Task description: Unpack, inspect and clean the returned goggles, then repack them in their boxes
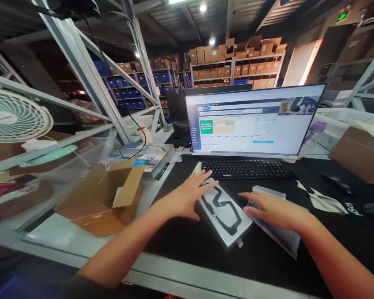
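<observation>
My left hand (190, 193) is spread over the upper left edge of a white flat package (226, 214) with a black outline printed on it. Its fingers are apart, and whether they touch the package I cannot tell. My right hand (269, 207) reaches in from the right with its fingers stretched out. Below that hand lies a greyish plastic sleeve (283, 236), partly covered by the palm. Both packages rest on the black desk mat (190, 245), the white one to the left of the sleeve.
Behind the hands are a black keyboard (244, 168) and a lit monitor (252, 120). At the left stands an opened cardboard box (99, 199). A mouse (336, 182), a pale cloth (326, 202) and another cardboard box (363, 153) are on the right.
</observation>
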Tool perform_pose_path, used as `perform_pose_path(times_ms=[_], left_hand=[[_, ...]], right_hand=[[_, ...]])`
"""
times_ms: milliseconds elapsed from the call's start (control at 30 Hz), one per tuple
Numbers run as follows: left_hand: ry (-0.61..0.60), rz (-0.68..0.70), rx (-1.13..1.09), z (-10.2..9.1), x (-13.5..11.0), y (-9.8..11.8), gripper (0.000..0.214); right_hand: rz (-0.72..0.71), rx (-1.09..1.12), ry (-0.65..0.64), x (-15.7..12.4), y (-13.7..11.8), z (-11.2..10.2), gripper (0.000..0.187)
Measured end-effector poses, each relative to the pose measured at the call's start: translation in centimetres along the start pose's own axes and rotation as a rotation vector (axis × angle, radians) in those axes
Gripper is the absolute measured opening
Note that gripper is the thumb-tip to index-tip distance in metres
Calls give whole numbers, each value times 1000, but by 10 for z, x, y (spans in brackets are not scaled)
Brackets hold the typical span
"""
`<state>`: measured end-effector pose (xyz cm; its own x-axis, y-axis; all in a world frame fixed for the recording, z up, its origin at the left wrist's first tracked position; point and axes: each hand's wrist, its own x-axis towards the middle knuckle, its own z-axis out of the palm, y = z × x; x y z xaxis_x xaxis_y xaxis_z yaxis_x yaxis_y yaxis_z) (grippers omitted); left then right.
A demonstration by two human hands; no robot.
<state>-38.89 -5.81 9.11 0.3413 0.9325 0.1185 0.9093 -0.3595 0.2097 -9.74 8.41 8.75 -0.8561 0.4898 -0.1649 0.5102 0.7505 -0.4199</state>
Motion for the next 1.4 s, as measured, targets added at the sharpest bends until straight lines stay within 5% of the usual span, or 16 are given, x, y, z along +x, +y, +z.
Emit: perform_pose_path(times_ms=[167,300,467,600,700,767,833,933,1000,1067,1167,1300,1400], left_hand=[[-234,86,-110,3,50,-17,123],[-131,159,-116,4,52,-10,108],[-92,-35,-70,4,23,-6,104],[-69,-293,44,11,13,-3,112],[-48,-364,11,12,13,6,117],[26,-346,-100,9,13,17,111],[115,-322,-287,7,13,30,90],[193,-296,-645,10,14,53,72],[269,-205,-856,19,17,66,91],[358,-50,-1005,29,19,73,109],[467,67,-1023,40,18,75,107],[530,-40,-1049,43,12,73,100],[533,-89,-1175,46,11,72,102]], right_hand=[[219,-184,-33,2,23,-17,89],[396,-211,-92,23,48,-17,103],[512,-193,-83,43,72,-9,95],[452,-139,-12,39,85,-17,43],[409,-147,130,24,84,-38,12],[343,-174,308,9,73,-52,21],[202,-183,617,-8,51,-59,25],[-93,-166,1087,-25,4,-43,17],[-332,-182,1184,-27,-27,-18,23],[-573,-174,1129,-21,-51,9,30],[-782,-67,908,-9,-69,35,28],[-746,0,644,-2,-65,34,28],[-723,-7,576,-3,-58,24,31]])
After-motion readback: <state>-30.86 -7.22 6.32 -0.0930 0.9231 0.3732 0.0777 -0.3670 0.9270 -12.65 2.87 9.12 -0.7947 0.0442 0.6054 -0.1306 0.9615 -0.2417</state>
